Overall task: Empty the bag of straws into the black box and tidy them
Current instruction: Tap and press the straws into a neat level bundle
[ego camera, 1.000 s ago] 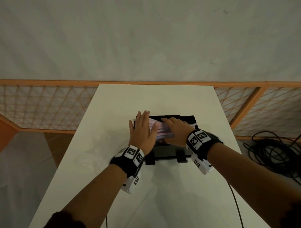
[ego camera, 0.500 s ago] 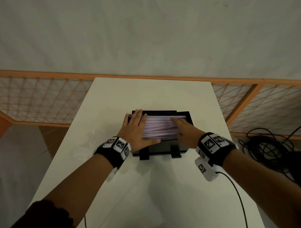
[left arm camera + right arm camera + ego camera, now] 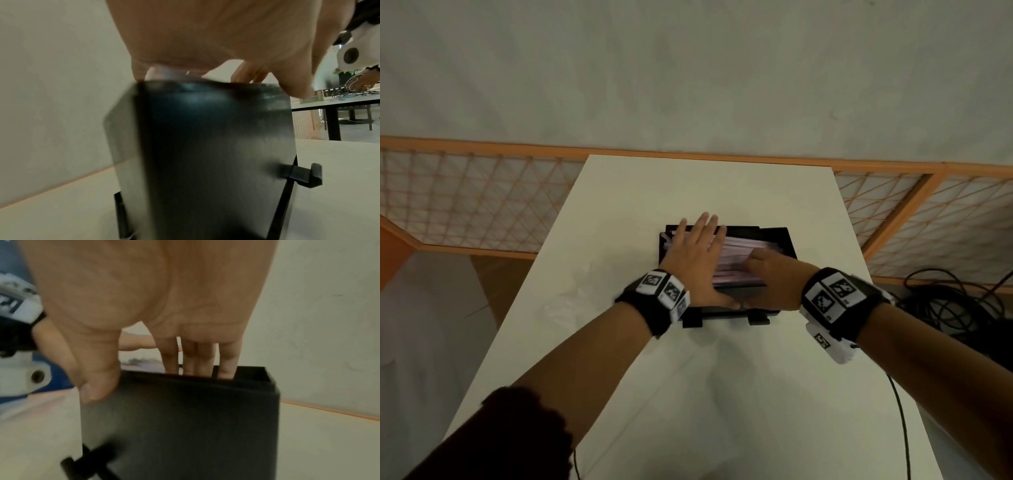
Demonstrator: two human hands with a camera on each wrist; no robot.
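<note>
A black box (image 3: 774, 240) stands mid-table on the white table (image 3: 722, 377), filled with pale pink straws (image 3: 739, 251) lying left to right. My left hand (image 3: 697, 255) lies flat and open on the left part of the straws, fingers pointing away. My right hand (image 3: 768, 277) comes in from the right. In the right wrist view its straight fingers (image 3: 197, 360) dip inside the box (image 3: 185, 426) and its thumb (image 3: 96, 386) rests on the outer front wall. The left wrist view shows the box front (image 3: 216, 146), with straw ends (image 3: 164, 74) under my palm.
A faint, crumpled clear bag (image 3: 575, 291) lies on the table left of the box. An orange-framed mesh fence (image 3: 482, 202) runs behind the table. Black cables (image 3: 955, 308) coil on the floor at right. Another table with wires (image 3: 349, 97) stands further off.
My left hand has slid from the box's left end further over the straws. The right hand has moved left from the right end, so the thumbs now almost meet at the front wall.
</note>
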